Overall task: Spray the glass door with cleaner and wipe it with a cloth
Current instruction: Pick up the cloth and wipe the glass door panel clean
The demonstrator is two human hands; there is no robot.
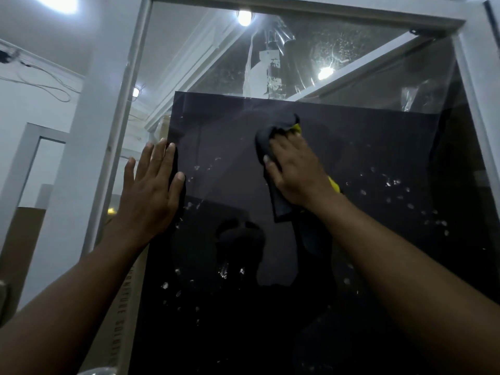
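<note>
Left hand (151, 190) flat, fingers spread, braced the glass door (378, 163), probably steadying it, while right hand (295, 171) pressed the cloth (282, 205) on it, palm near-flat.

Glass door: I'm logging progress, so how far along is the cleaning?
Spraying looks done: droplets dot the glass door. Wiping is in hand: the right hand presses the cloth on the glass while the left hand rests flat on it. Left: droplets beside and below the cloth.

Dim, bluish picture; ceiling lamps (244, 17) glare on the glass (338, 63), with edges bowed.
</note>
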